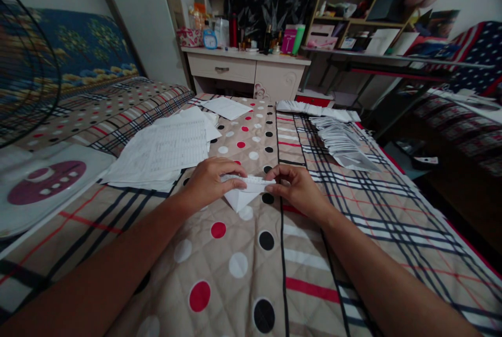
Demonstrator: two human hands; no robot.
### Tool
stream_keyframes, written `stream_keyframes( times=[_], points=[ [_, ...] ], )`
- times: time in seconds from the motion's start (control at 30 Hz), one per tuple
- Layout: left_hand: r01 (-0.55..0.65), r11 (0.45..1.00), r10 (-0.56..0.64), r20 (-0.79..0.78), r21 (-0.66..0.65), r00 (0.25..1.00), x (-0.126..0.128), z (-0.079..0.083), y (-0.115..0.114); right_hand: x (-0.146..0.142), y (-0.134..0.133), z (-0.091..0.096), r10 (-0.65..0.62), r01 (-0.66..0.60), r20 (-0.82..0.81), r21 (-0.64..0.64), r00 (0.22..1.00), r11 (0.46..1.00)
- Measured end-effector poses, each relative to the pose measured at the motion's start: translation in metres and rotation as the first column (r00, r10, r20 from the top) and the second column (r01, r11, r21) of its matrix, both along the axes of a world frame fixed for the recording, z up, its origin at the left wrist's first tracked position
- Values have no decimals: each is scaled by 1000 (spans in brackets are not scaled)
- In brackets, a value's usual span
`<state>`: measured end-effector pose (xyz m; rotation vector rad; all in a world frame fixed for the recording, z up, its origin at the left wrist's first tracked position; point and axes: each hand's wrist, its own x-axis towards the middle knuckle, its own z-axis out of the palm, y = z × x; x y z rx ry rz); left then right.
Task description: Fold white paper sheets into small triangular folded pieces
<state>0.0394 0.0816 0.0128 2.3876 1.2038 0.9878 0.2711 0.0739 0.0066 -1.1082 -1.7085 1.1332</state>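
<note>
A small folded sheet of white paper [243,195] is held between my two hands, with a flap pointing down toward me and a folded strip along its top. My left hand [214,180] pinches its left end between thumb and fingers. At the right end, my right hand [292,185] grips the strip between thumb and index finger. Left of the hands lies a loose stack of printed white sheets [164,143]. To the right, a fanned row of folded papers [339,141] rests on the cover.
The patterned bed cover [239,264] lies under everything. A long row of folded papers [314,111] lies at the far right edge. At left are a fan [29,60] and a white bag with a purple print [47,183]. A white dresser [243,68] stands beyond the bed.
</note>
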Motion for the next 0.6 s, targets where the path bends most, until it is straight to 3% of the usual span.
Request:
stream_keyframes(
  times=[0.2,0.43,0.6],
  points=[
    [-27,997,26,-22,-67,999,1,2,-1,-3,-4,2,-50,50,-5,11,999,999],
    [-86,990,87,6,-108,996,3,1,-2,-6,-9,0,-91,82,45,156,995,984],
    [-85,995,88,52,-52,995,6,-1,-4,-8,-13,-2,-105,104,-1,180,994,978]
  ],
)
